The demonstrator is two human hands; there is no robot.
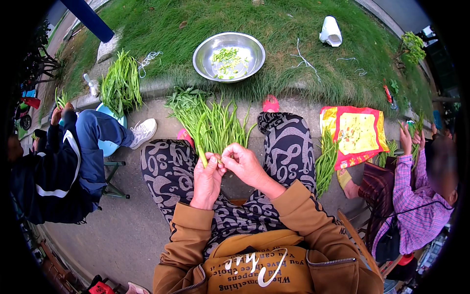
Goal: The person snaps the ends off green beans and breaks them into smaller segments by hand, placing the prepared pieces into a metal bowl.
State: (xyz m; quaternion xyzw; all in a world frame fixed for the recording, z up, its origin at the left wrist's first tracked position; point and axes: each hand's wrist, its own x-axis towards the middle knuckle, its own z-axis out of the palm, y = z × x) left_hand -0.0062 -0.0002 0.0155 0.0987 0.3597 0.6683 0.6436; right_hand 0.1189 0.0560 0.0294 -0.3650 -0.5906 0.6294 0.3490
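In front of my lap, my left hand (207, 180) is closed around a thick green vegetable stalk (201, 147), which points up and away from me. My right hand (243, 165) meets it at the fingertips, pinched together beside the left thumb; what lies between those fingers is too small to make out. Just beyond both hands, a large heap of long green stalks with leafy tips (218, 125) rests on the pavement between my feet. Farther off, a wide steel bowl (199, 60) on the grass contains short cut green pieces (229, 61).
At left sits a person in dark clothes (54, 161), near a blue basin (106, 147) topped with greens (121, 83). To the right, another person in a checked shirt (416, 201) handles stalks beside a red and yellow bag (360, 132). A stone curb (293, 95) edges the grass.
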